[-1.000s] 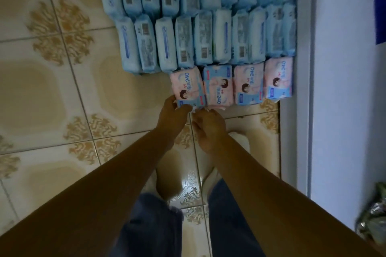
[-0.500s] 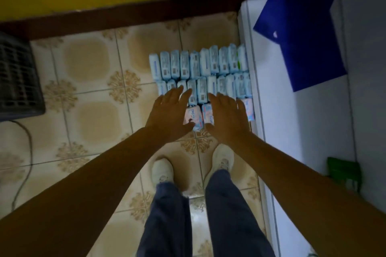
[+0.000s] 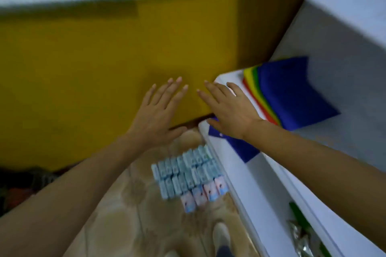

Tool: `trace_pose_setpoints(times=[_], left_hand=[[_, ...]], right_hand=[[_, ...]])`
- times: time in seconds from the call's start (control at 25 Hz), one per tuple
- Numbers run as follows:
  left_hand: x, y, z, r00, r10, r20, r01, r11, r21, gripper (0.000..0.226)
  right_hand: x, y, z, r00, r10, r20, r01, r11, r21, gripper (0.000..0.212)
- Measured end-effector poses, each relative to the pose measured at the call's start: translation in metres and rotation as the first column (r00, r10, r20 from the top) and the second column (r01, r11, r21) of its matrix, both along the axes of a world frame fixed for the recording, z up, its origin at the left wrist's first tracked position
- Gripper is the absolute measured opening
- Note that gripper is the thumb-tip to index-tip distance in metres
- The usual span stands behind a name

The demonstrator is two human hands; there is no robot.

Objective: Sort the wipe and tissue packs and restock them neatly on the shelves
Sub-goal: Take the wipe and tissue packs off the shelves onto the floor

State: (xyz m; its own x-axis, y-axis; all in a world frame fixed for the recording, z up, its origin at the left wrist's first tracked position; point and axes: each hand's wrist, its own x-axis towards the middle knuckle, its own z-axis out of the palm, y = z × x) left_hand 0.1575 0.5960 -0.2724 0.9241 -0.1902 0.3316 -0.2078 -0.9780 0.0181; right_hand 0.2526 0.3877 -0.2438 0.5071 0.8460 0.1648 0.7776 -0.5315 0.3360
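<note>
Both hands, left hand [image 3: 158, 108] and right hand [image 3: 229, 108], hover empty, fingers spread, above the shelf edge [image 3: 221, 152] and floor packs [image 3: 188, 173].

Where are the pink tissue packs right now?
Head view, lower centre: the pink packs sit in a row on the tiled floor, nearest the camera, in front of the blue packs, against the white shelf base.

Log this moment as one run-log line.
left hand: open, empty | right hand: open, empty | packs: rows on floor | shelf: no packs seen
</note>
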Motion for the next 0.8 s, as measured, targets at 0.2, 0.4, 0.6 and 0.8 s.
trace_pose_setpoints(times=[0.2, 0.4, 0.6, 0.8], left_hand=[[0.03, -0.074, 0.124, 0.974, -0.136, 0.18, 0.124, 0.989, 0.079, 0.087], [0.032, -0.198, 0.211, 0.925, -0.262, 0.276, 0.257, 0.965, 0.055, 0.085], [0.011, -0.357, 0.259, 0.843, -0.435, 0.315, 0.451, 0.892, 0.026, 0.086], [-0.022, -0.509, 0.261, 0.78, -0.557, 0.287, 0.594, 0.803, -0.056, 0.09]], right_hand=[[-0.018, -0.094, 0.14, 0.97, -0.018, 0.24, 0.023, 1.0, -0.014, 0.07], [-0.065, -0.22, 0.244, 0.887, -0.18, 0.425, 0.197, 0.98, 0.005, 0.06], [-0.138, -0.368, 0.274, 0.824, -0.28, 0.492, 0.331, 0.943, -0.018, 0.056], [-0.193, -0.506, 0.274, 0.751, -0.46, 0.474, 0.511, 0.859, 0.025, 0.054]])
